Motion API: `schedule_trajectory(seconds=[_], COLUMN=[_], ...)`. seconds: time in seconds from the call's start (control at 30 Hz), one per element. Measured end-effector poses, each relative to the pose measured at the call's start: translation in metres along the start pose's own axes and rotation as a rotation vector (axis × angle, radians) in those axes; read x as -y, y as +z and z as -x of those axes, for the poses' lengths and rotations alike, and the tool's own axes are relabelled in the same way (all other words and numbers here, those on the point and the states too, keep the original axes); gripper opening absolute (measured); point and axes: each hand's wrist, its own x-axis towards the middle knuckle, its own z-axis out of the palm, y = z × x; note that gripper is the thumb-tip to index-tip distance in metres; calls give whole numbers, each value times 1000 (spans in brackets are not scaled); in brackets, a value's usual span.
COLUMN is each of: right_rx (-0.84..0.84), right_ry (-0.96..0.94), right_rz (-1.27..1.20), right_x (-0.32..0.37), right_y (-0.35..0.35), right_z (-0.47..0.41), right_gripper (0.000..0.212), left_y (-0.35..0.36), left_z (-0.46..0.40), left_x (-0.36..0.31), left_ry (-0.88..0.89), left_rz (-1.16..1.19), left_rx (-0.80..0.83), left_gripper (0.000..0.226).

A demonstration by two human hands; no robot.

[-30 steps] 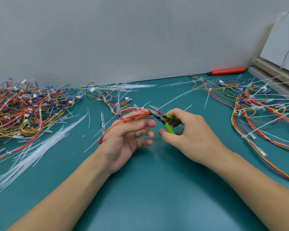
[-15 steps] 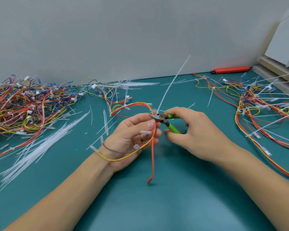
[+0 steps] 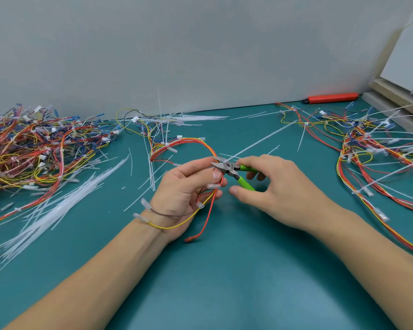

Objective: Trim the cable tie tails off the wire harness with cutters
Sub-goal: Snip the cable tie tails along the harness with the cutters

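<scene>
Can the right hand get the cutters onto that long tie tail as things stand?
Probably yes: the right hand holds the cutters, blades parted right beside the tie tail, with nothing between them.

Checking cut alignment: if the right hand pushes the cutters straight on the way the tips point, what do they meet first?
Probably the wire harness held by the left hand; the cutters in the right hand point left at it, nearly touching. Depth unclear.

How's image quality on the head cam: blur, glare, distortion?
Head view: even, soft light, no glare; faint shadows under the forearms on the mat. Wide-angle bowing bends the mat's back edge. Cutters and both hands are fairly sharp; the cable tie pile at the left edge smears.
</scene>
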Motion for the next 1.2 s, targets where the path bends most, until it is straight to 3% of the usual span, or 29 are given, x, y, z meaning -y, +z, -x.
schedule_trajectory(seconds=[0.47,0.7,0.97,1.2], right_rx=[-27,-9,-35,-27], right_ry=[-33,-39,-53,49], right_rz=[-14,-138,-88,1], right_x=[-6,-11,-8,-7], right_y=[4,8,9,14], right_z=[-3,-5,-5,-4], right_gripper=[52,21,17,61], left_y=[-3,-4,-5,-4], left_z=[4,3,0,0], left_x=[-6,-7,-4,-2], left_ry=[-121,-155,-134,-111], left_rz=[-49,-28,-27,-36], left_rx=[21,37,30,27], left_gripper=[23,19,27,32])
